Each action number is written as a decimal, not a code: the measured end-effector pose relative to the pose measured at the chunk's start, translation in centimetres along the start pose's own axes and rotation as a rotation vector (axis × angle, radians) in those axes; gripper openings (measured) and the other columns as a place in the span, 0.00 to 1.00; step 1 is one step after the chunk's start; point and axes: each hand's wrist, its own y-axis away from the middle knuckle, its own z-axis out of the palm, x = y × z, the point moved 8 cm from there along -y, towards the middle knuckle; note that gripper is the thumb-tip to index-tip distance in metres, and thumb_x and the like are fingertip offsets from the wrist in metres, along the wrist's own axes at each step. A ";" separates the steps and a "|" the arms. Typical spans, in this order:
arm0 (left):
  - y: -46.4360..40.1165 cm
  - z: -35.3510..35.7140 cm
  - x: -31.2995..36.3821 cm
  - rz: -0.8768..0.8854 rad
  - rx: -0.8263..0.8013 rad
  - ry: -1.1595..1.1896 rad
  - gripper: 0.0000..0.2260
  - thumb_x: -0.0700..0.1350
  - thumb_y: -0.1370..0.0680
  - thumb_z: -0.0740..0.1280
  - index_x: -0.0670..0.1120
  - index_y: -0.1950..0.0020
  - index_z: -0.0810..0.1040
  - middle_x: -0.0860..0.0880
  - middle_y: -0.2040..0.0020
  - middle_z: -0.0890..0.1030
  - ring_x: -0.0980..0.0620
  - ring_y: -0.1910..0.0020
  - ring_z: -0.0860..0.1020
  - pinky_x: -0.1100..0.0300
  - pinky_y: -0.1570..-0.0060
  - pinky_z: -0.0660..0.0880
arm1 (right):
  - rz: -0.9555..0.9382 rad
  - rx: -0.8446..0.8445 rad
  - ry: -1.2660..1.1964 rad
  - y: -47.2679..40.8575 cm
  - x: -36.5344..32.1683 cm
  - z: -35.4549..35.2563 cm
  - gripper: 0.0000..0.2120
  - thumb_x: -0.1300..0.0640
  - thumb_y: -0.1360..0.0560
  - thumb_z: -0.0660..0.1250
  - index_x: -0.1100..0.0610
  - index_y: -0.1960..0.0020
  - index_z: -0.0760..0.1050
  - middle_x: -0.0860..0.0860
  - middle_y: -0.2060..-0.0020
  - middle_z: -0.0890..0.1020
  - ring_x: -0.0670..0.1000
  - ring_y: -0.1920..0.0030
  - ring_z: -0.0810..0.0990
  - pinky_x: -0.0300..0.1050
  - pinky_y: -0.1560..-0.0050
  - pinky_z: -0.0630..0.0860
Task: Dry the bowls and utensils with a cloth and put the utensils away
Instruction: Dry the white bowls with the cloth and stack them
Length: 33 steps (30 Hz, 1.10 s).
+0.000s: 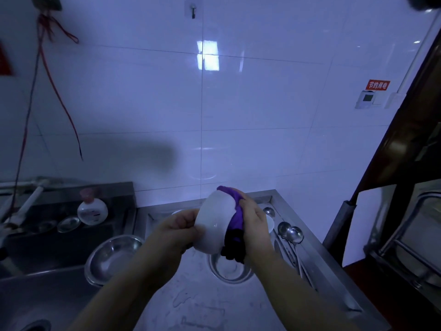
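Head view: your left hand (181, 229) grips the white bowl (214, 225) by its rim above the table (214, 304); right hand (254, 223) presses the cloth (235, 211) inside. Likely glazed, slippery, breakable: keep hold at rim.

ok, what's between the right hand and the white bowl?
Head view: the purple cloth, gripped by the right hand and pressed against the white bowl.

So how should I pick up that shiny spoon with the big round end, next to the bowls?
Grip the long-handled steel spoon by its thin handle, coming from above on the near side. Its round bowl end lies farther away beside another spoon, and the handle runs toward you along the steel counter, leaving it easier to pinch.
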 end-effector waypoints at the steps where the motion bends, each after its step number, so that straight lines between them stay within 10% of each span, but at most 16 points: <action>1: -0.2 -0.4 0.2 0.012 0.020 0.030 0.15 0.34 0.27 0.63 0.45 0.46 0.82 0.44 0.50 0.84 0.51 0.55 0.82 0.66 0.65 0.76 | 0.003 0.017 0.016 0.2 0.4 0.1 0.19 0.57 0.20 0.56 0.42 0.55 0.84 0.48 0.57 0.85 0.47 0.61 0.84 0.43 0.67 0.79; 5: -0.7 -1.9 -0.2 0.004 0.134 0.165 0.13 0.35 0.26 0.60 0.41 0.46 0.79 0.42 0.50 0.84 0.46 0.51 0.82 0.60 0.58 0.78 | -0.365 0.130 0.309 1.3 -0.4 0.7 0.16 0.57 0.19 0.59 0.36 0.43 0.74 0.38 0.45 0.78 0.45 0.41 0.75 0.45 0.40 0.73; 10: -0.7 -2.8 -1.0 -0.040 0.163 0.227 0.13 0.34 0.23 0.57 0.42 0.45 0.78 0.44 0.52 0.85 0.49 0.56 0.83 0.62 0.63 0.79 | -0.684 0.136 0.785 3.1 -1.0 2.4 0.23 0.49 0.22 0.53 0.55 0.30 0.69 0.47 0.40 0.73 0.47 0.40 0.67 0.34 0.41 0.62; 16: -0.4 -5.1 -1.3 -0.066 0.260 0.358 0.12 0.35 0.22 0.55 0.39 0.51 0.79 0.43 0.60 0.84 0.49 0.61 0.82 0.59 0.61 0.80 | -1.090 -0.063 0.951 6.2 -0.2 4.2 0.16 0.61 0.23 0.60 0.62 0.37 0.76 0.56 0.42 0.78 0.53 0.44 0.72 0.45 0.38 0.70; 21: 0.9 -6.7 -1.7 -0.131 0.270 0.394 0.18 0.38 0.27 0.60 0.35 0.39 0.74 0.34 0.44 0.79 0.37 0.45 0.76 0.42 0.43 0.72 | -1.173 -0.112 1.186 5.8 0.6 3.7 0.15 0.59 0.23 0.60 0.63 0.43 0.80 0.59 0.48 0.82 0.57 0.48 0.73 0.56 0.50 0.79; 27: 1.6 -6.8 -1.9 -0.134 0.239 0.318 0.16 0.37 0.30 0.61 0.35 0.44 0.77 0.38 0.55 0.82 0.45 0.59 0.81 0.57 0.62 0.77 | -1.060 -0.111 1.100 5.3 0.1 5.1 0.15 0.60 0.23 0.59 0.61 0.40 0.78 0.56 0.45 0.78 0.57 0.49 0.75 0.51 0.47 0.74; 33: 2.9 -8.3 -1.8 -0.169 0.280 0.266 0.19 0.43 0.31 0.64 0.41 0.41 0.77 0.34 0.43 0.77 0.34 0.44 0.75 0.40 0.45 0.68 | -1.104 -0.257 1.060 7.9 2.3 5.8 0.14 0.58 0.21 0.61 0.59 0.38 0.77 0.51 0.44 0.75 0.54 0.49 0.74 0.46 0.44 0.74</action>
